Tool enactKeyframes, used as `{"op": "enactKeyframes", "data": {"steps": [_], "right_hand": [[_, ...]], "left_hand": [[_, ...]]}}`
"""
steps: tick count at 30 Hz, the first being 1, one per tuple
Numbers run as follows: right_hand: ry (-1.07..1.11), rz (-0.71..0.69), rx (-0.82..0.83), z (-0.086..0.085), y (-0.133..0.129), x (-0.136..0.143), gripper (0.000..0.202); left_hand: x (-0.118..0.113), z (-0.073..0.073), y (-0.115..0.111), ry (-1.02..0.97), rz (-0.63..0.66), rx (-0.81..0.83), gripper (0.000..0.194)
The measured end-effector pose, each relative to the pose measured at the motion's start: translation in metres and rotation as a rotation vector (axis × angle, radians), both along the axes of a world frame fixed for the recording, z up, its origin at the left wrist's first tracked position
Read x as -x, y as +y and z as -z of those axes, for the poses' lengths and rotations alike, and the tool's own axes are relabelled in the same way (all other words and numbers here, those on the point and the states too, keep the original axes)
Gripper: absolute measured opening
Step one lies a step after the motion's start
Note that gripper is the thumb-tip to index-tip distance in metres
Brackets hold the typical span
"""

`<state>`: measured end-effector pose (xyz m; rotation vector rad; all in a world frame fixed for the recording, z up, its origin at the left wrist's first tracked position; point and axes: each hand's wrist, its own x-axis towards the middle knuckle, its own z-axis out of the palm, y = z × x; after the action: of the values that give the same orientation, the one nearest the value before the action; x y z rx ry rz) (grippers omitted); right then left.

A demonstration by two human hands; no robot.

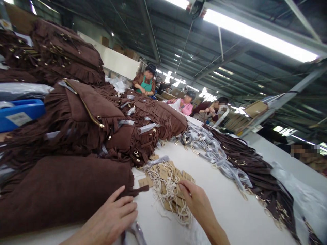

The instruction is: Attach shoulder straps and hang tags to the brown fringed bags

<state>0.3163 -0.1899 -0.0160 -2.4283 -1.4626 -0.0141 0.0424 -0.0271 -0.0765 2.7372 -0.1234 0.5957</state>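
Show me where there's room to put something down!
White tabletop shows between the stringed tags and plastic-wrapped straps, beside the right hand; more shows beyond the brown straps. It's crowded left, where fringed bags pile up.

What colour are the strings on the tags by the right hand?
Off-white; the strings show best in the head view.

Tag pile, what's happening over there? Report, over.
Right hand at the tags, fingers by white strings, grip unclear. Left hand open, at brown suede piece's edge. Strings tangled over tags; fringe strip pokes toward them.
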Motion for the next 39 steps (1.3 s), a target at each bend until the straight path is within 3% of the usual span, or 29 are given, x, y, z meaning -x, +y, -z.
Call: {"op": "enactKeyframes", "data": {"steps": [3,6,9,10,15,19,22,28,31,34,36,38,39], "right_hand": [[-0.035,-0.053,-0.021,0.005,0.023,0.002,0.027],[-0.100,-0.088,-0.019,0.011,0.050,0.014,0.033],[-0.113,-0.076,-0.017,0.015,0.066,0.019,0.018],[-0.097,-0.062,-0.026,0.015,0.068,0.018,0.021],[0.076,0.075,-0.140,0.003,0.057,-0.005,0.029],[0.366,0.120,-0.269,-0.011,0.043,-0.024,0.036],[0.550,0.139,-0.348,-0.014,0.037,-0.025,0.040],[1.030,0.176,-0.544,-0.022,0.033,-0.003,0.046],[1.056,0.137,-0.527,-0.033,0.032,0.012,0.049],[1.079,0.102,-0.510,-0.043,0.029,0.023,0.050],[1.085,0.101,-0.516,-0.046,0.026,0.027,0.049],[1.067,0.138,-0.530,-0.046,0.019,0.026,0.049],[1.050,0.165,-0.540,-0.045,0.014,0.024,0.050]], "left_hand": [[-0.003,0.002,-0.004,-0.027,-0.067,0.042,0.039],[-0.001,-0.003,-0.004,-0.035,-0.048,0.048,0.035],[0.002,-0.010,-0.004,-0.047,-0.029,0.052,0.033],[0.002,-0.011,-0.004,-0.054,-0.037,0.059,0.031],[0.005,-0.021,-0.004,-0.028,-0.055,0.115,0.035],[0.011,-0.035,0.000,0.014,0.001,0.191,0.050],[0.007,-0.038,0.001,0.058,-0.053,0.291,0.049],[-0.045,-0.050,-0.007,0.002,-0.223,0.574,0.059],[-0.081,-0.060,-0.008,-0.041,-0.164,0.845,0.078],[-0.107,-0.058,-0.006,0.019,-0.044,1.191,0.094],[-0.114,-0.052,-0.003,0.099,0.013,1.348,0.069],[-0.111,-0.046,0.001,0.178,0.025,1.399,0.031],[-0.107,-0.045,0.003,0.209,0.017,1.399,0.023]]}}
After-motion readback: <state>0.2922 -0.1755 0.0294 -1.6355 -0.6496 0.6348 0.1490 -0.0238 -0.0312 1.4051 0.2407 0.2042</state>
